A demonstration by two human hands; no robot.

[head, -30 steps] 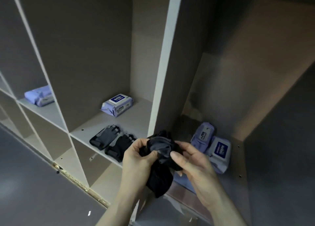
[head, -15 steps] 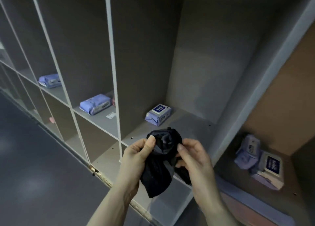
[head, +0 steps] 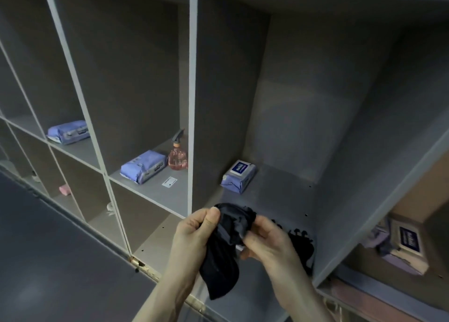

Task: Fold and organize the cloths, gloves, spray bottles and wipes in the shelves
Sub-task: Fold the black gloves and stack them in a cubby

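Note:
A crumpled black cloth (head: pixel 226 248) hangs between my two hands in front of the grey shelf unit. My left hand (head: pixel 194 234) pinches its top left with thumb over fingers. My right hand (head: pixel 264 241) grips its right side with curled fingers. Behind my right hand, black gloves (head: pixel 302 246) lie on the shelf board (head: pixel 279 195), partly hidden. A purple wipes pack (head: pixel 239 175) lies further back in the same compartment.
One compartment to the left holds a purple wipes pack (head: pixel 143 166), a pink spray bottle (head: pixel 178 155) and a white label (head: pixel 169 182). Another wipes pack (head: pixel 68 132) lies further left. More wipes packs (head: pixel 398 244) sit lower right. A pink item (head: pixel 64 190) lies in a lower cubby.
The view swung left and up, so more left-hand compartments and the spray bottle show. Both hands kept hold of the black cloth, shifting it slightly in their fingers.

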